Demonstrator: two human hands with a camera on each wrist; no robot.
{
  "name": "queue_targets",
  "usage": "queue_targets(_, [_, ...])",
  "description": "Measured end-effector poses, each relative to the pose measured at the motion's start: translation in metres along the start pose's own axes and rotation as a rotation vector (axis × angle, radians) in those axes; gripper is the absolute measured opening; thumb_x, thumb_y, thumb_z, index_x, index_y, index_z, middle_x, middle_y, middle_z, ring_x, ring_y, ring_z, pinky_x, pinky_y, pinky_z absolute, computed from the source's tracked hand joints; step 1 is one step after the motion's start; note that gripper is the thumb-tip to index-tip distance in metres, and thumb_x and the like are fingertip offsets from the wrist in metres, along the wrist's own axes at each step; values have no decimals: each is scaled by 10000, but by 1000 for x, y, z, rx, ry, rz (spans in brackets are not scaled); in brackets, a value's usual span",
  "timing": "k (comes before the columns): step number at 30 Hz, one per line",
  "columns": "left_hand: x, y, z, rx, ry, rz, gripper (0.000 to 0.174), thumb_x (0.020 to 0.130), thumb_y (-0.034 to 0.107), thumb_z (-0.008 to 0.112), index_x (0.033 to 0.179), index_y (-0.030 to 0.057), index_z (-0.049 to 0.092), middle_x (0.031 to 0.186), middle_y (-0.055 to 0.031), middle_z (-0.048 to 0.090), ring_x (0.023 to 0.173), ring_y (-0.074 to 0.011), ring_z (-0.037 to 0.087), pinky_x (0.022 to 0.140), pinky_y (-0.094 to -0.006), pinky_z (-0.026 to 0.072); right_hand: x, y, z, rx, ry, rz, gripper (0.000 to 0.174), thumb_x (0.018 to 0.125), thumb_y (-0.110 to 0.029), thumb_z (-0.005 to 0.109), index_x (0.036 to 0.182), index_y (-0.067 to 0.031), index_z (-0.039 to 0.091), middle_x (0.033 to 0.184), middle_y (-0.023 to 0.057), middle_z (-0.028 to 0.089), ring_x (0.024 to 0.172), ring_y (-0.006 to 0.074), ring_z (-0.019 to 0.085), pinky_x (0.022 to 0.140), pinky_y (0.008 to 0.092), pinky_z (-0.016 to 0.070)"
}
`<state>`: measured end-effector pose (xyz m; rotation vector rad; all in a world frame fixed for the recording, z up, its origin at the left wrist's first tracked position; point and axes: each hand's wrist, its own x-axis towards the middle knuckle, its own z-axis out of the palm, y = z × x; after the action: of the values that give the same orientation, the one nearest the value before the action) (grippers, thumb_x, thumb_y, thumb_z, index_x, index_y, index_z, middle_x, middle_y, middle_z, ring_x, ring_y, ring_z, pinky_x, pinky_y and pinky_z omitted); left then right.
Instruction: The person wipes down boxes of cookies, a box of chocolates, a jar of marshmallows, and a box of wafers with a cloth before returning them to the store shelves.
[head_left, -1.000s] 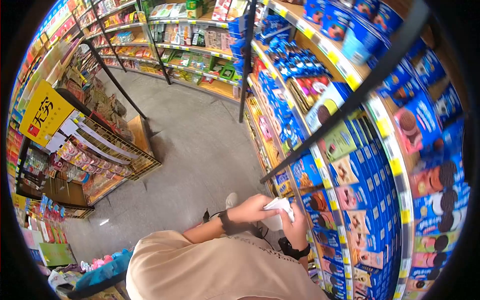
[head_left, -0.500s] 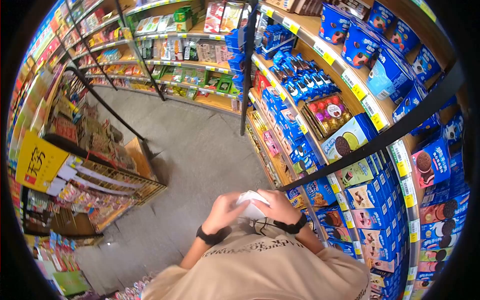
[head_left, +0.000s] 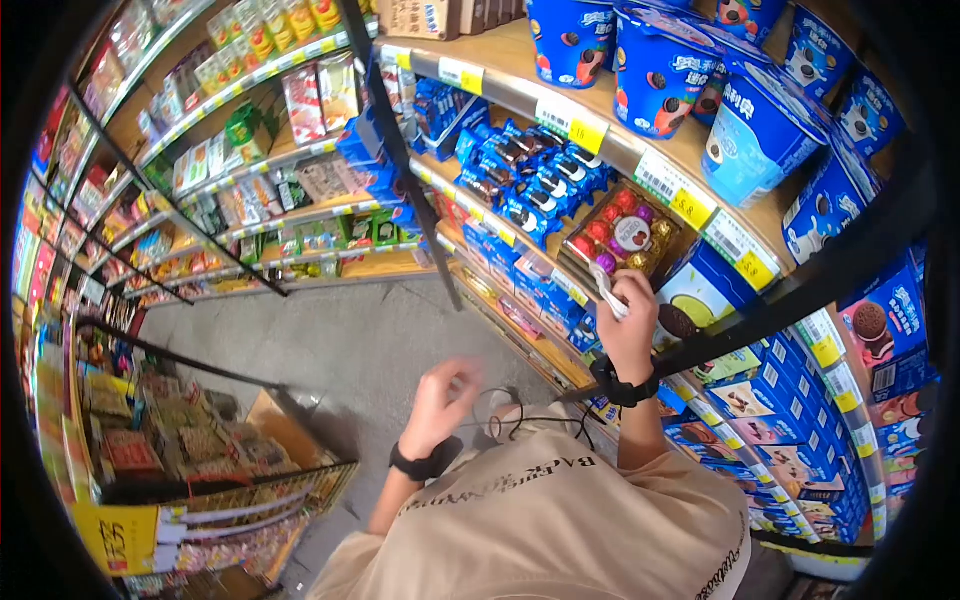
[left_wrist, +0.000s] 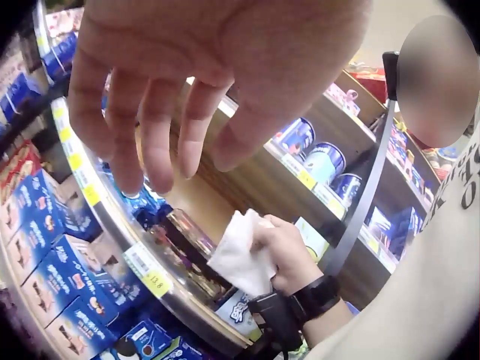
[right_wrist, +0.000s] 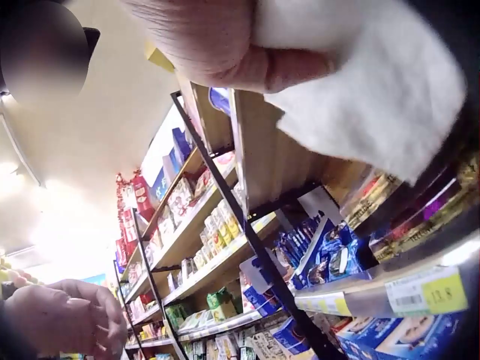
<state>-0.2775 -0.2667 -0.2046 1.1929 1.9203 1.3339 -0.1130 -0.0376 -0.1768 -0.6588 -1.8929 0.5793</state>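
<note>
My right hand (head_left: pixel 632 325) pinches a folded white cloth (head_left: pixel 607 290) at the shelf on the right. In the right wrist view the thumb presses on the cloth (right_wrist: pixel 367 97), whose loose corner hangs down. Just beyond it in the head view is a clear-lidded box of foil-wrapped chocolates (head_left: pixel 632 232), and the cloth overlaps its near edge. My left hand (head_left: pixel 440 400) is in the air in front of my body, blurred and holding nothing. Its fingers (left_wrist: pixel 156 135) hang apart in the left wrist view.
Blue cookie tubs (head_left: pixel 665 75) stand on the upper shelf, and small blue packets (head_left: pixel 545 180) lie beside the chocolates. A black bar (head_left: pixel 770 315) slants across the shelf front near my right wrist. On the left is a low snack stand (head_left: pixel 200 430).
The hands were together on the cloth; now they are apart. My right hand has carried the cloth forward and right to the shelf, while the left has let go. The view has moved closer to the shelf.
</note>
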Motion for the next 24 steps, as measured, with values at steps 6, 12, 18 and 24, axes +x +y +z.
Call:
queue_targets(6, [88,25,-9,103,-225,259,217,868,90,636,1075,26,654,940,-102,665,800,-206,637,689,-322,498,11,7,21,-132,-17,245,188,707,98,485,827,-38,438,659,172,473,657,447,508,561,429,415])
queue_targets(12, [114,-13,-7,-5,-285,105,240,873,122,644,1088,15,648,923,-123,669,764,-236,650,704,-341,514,21,6,42,-314,2,224,143,818,-139,658,869,-61,550,694,155,622,624,391,602,559,434,465])
queue_targets(18, [148,-21,-7,-5,-483,128,216,889,118,630,1078,17,654,970,-113,683,799,-199,643,687,-305,501,-10,11,53,626,-69,875,315,962,-288,561,865,-2,649,647,76,606,488,124,524,457,274,387])
queue_targets(24, [181,-30,-15,-1,-683,149,210,888,126,629,1066,19,661,962,-113,686,803,-209,648,684,-310,502,-32,15,67,843,539,1014,366,996,-329,497,1007,7,641,675,45,605,369,65,371,354,240,260])
